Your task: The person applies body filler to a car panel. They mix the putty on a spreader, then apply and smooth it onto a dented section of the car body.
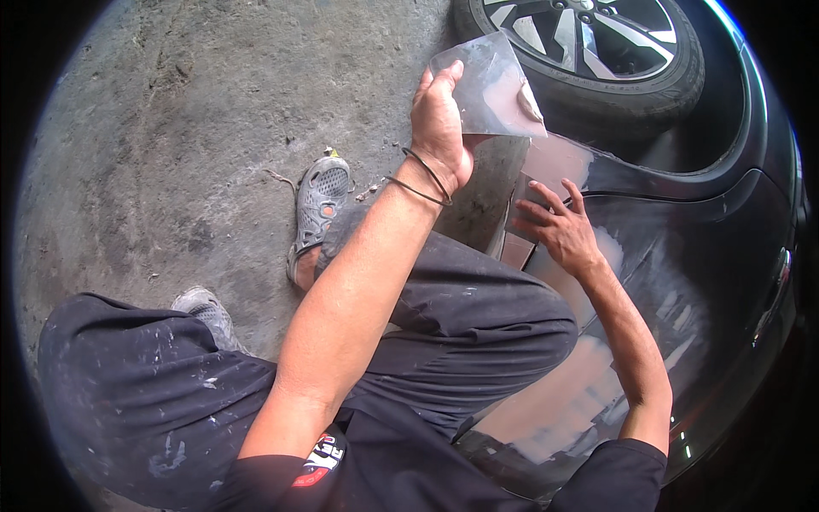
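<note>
My left hand (438,119) grips a flat, pale rectangular board (495,72), smeared with pinkish-grey paste and a small lump near its right edge, raised beside the wheel. Lower and to the right, my right hand (559,226) has its fingers apart, fingertips on or just over a pinkish filler patch (563,158) on the dark car body (717,247). I cannot tell whether they touch it. More patches of filler (554,392) and sanded, scuffed paint run down the panel below my right forearm.
A wheel with a black tyre (597,98) and two-tone rim is at the top right, by the wheel arch (738,102). Rough concrete floor (171,154) spreads to the left. My bent legs (478,316) and grey clogs (322,200) are below, close against the car.
</note>
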`<state>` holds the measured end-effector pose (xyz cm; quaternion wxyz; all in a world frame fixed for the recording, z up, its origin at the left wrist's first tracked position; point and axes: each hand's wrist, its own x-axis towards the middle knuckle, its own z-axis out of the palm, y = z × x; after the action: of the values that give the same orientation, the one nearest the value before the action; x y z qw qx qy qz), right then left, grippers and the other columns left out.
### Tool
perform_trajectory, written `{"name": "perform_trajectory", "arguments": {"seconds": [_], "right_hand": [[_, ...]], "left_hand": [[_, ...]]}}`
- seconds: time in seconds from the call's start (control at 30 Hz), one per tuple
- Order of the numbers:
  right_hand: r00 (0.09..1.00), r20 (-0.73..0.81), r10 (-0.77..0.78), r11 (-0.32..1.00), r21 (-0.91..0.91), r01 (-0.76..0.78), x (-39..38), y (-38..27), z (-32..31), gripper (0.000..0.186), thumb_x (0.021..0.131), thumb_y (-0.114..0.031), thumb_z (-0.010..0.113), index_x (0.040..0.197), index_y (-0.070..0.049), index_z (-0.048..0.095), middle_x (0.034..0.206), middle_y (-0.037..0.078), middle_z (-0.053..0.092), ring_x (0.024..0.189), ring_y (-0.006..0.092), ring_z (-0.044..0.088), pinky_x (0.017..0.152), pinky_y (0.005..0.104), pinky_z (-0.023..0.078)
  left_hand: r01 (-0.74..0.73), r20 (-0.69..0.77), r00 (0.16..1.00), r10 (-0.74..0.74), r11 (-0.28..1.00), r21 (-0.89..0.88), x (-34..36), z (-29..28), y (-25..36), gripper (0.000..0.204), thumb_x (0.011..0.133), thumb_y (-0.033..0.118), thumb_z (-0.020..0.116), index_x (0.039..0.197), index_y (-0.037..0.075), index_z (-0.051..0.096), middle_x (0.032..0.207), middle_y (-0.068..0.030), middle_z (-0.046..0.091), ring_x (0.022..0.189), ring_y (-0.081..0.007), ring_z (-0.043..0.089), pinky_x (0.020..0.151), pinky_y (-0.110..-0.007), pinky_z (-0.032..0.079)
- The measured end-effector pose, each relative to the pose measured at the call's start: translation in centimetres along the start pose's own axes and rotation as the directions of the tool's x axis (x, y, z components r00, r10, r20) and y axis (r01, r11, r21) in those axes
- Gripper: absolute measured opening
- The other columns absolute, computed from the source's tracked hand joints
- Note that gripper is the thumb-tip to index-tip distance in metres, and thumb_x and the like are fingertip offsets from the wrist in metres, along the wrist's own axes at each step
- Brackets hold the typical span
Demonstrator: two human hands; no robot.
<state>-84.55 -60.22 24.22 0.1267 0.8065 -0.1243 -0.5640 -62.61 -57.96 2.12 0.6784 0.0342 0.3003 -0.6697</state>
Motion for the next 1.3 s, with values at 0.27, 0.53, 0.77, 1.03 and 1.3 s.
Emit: {"name": "perform_trajectory", "arguments": {"seconds": [0.27, 0.53, 0.77, 1.03, 1.3], "right_hand": [[0.999, 0.038, 0.005, 1.0, 0.0, -0.005, 1.0, 0.9, 1.0, 0.041, 0.096, -0.021, 0.066, 0.128, -0.041, 0.081, 0.155, -0.013, 0.062, 0.164, 0.0184, 0.032, 0.14, 0.0585, 0.006], [0.991, 0.069, 0.115, 0.992, -0.05, -0.112, -0.9, 0.0, -1.3, 0.036, 0.097, -0.024, 0.066, 0.126, -0.039, 0.083, 0.15, -0.012, 0.063, 0.162, 0.0181, 0.035, 0.14, 0.0604, 0.006], [0.988, 0.016, 0.153, 0.985, -0.087, -0.151, -4.7, 1.2, -3.7, 0.035, 0.096, -0.024, 0.068, 0.125, -0.038, 0.083, 0.146, -0.012, 0.063, 0.16, 0.0174, 0.038, 0.14, 0.0613, 0.006], [0.972, 0.069, 0.223, 0.968, -0.138, -0.212, -6.9, 1.6, -7.4, 0.042, 0.093, -0.012, 0.073, 0.123, -0.038, 0.084, 0.143, -0.009, 0.067, 0.157, 0.0189, 0.044, 0.14, 0.0613, 0.007], [0.736, -0.315, 0.599, 0.674, 0.696, -0.25, -3.7, 0.1, -13.7, 0.055, 0.108, 0.006, 0.058, 0.157, -0.019, 0.064, 0.156, 0.011, 0.064, 0.146, 0.0312, 0.06, 0.123, 0.0432, 0.048]], "left_hand": [[-0.011, -0.017, 1.0, 0.011, 1.0, 0.028, -0.2, 0.8, 0.5, 0.035, 0.108, 0.04, 0.061, 0.136, 0.02, 0.06, 0.131, -0.0043, 0.069, 0.121, -0.025, 0.069, 0.098, -0.055, 0.058], [-0.02, 0.019, 1.0, 0.019, 0.999, 0.042, 0.6, -0.3, -0.1, 0.034, 0.108, 0.04, 0.062, 0.136, 0.021, 0.061, 0.13, -0.0033, 0.069, 0.119, -0.0247, 0.07, 0.097, -0.055, 0.058], [0.001, -0.03, 1.0, 0.002, 0.995, 0.103, 1.0, -1.3, -0.6, 0.032, 0.107, 0.038, 0.064, 0.134, 0.021, 0.061, 0.129, -0.0024, 0.069, 0.119, -0.0234, 0.07, 0.095, -0.055, 0.06], [0.0, 0.023, 1.0, -0.004, 0.991, 0.135, 1.3, -2.6, -0.9, 0.031, 0.108, 0.036, 0.063, 0.133, 0.018, 0.062, 0.127, -0.003, 0.07, 0.117, -0.0227, 0.072, 0.096, -0.05, 0.061], [0.028, 0.099, 0.994, -0.042, 0.99, 0.137, -0.5, -0.7, -4.7, 0.035, 0.11, 0.033, 0.062, 0.14, 0.016, 0.063, 0.126, -0.0032, 0.073, 0.11, -0.0188, 0.075, 0.088, -0.042, 0.066]]}}
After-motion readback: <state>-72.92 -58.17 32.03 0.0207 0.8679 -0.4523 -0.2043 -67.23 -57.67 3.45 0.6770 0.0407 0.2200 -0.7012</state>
